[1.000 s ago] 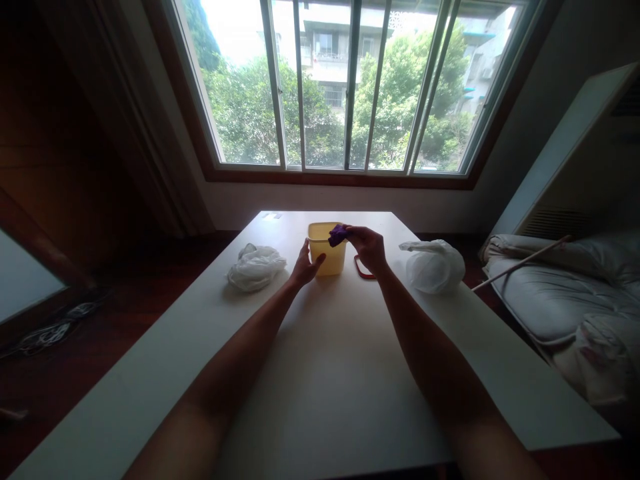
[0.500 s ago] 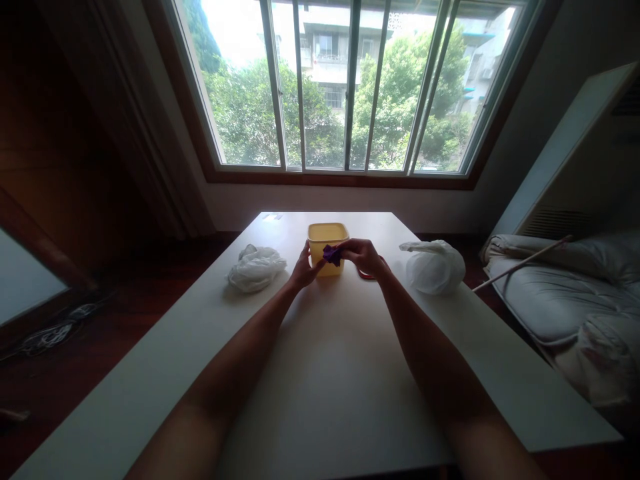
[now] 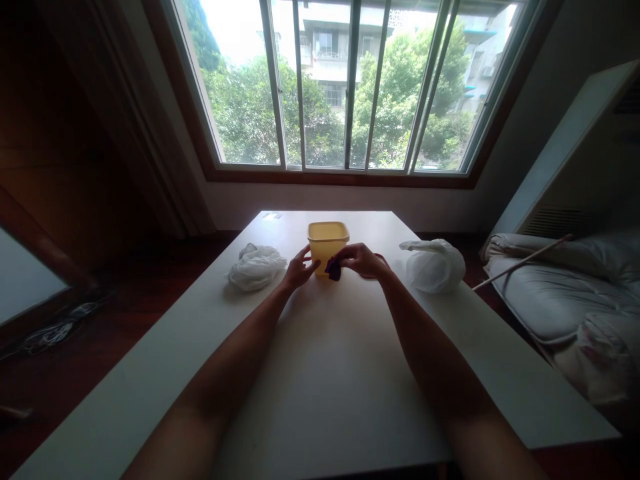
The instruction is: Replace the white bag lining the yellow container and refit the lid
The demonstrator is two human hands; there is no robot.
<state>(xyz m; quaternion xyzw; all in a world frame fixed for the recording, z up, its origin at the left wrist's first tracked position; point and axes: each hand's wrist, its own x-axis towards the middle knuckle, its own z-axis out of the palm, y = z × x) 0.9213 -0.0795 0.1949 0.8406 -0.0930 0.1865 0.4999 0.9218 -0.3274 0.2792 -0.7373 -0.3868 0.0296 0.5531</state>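
A yellow square plastic container (image 3: 328, 235), upright with its top uncovered, stands on the white table (image 3: 320, 373). My left hand (image 3: 300, 268) grips its left side, thumb toward the front and fingers around the side. In my right hand (image 3: 359, 259) is a crumpled dark purple cloth (image 3: 333, 268), pinched between thumb and fingers. The cloth lies against the lower front of the container. Behind my right wrist a reddish-rimmed thing (image 3: 369, 275) lies on the table, mostly hidden.
A crumpled white plastic bag (image 3: 257, 268) rests left of the container. A fuller white plastic bag (image 3: 436, 267) sits to the right. Beyond the right table edge are a thin stick (image 3: 523, 262) and a folded pale mattress (image 3: 545, 300). A window is ahead.
My right hand has moved the purple cloth slightly down across the container's front. My left hand stays at the container's left side with its thumb drawn a little back.
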